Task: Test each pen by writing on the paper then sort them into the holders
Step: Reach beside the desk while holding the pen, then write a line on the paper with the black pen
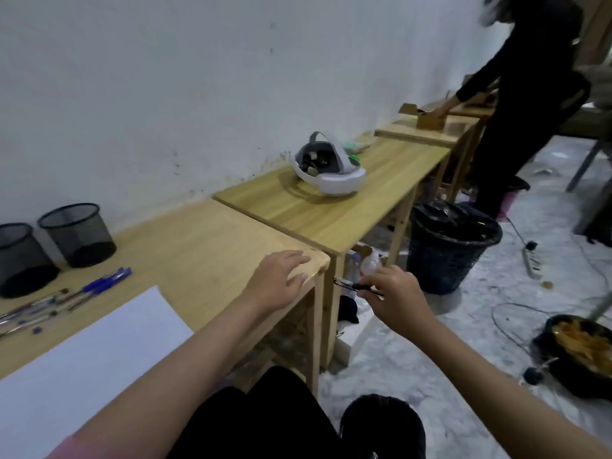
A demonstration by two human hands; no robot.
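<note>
Blue-capped ballpoint pens [66,298] lie on the light wooden table [198,246] at 9 o'clock, below two black mesh holders [77,235] and beside the white paper sheet [89,356]; left hand [278,279] rests flat, fingers extended, on the table corner; right hand [394,293] pinches a thin dark object [351,285] (identity unclear) off the table.

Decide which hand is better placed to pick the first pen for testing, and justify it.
Probably left. The left hand rests open on the wooden table's corner, nearer the blue and clear plastic pens. The right hand is off the table, gripping a thin dark object.
</note>
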